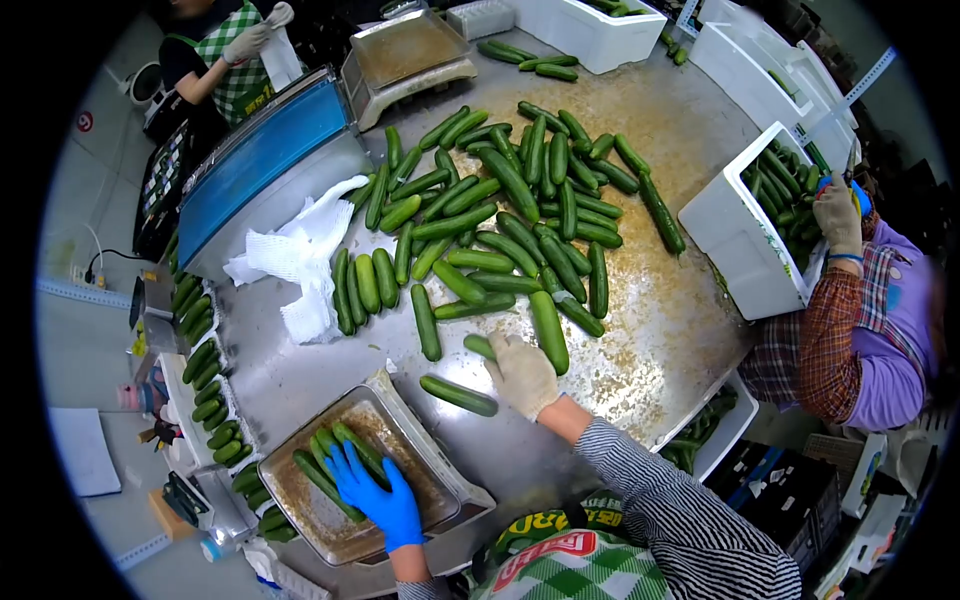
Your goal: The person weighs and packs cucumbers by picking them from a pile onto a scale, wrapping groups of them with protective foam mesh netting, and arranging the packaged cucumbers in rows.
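Observation:
My left hand (380, 495), in a blue glove, lies over several cucumbers (327, 484) on the metal pan of a scale (430, 490). Its fingers are stretched out and touch the cucumbers from above. In a beige glove, my right hand (525, 376) closes over a cucumber (478, 346) on the metal table; only one end of that cucumber shows past the fingers. A single cucumber (458, 395) lies between my two hands. Just beyond the right hand begins a large loose pile of cucumbers (510, 180), with a thicker, lighter one (549, 332) beside the fingers.
White netting (305, 250) lies left of the pile. A second scale (410, 50) and a blue-topped machine (270, 165) stand behind. Packed cucumbers (205, 375) line the left edge. At right, a co-worker's gloved hand (838, 215) is at a white foam box (735, 235). Another person (225, 50) stands far left.

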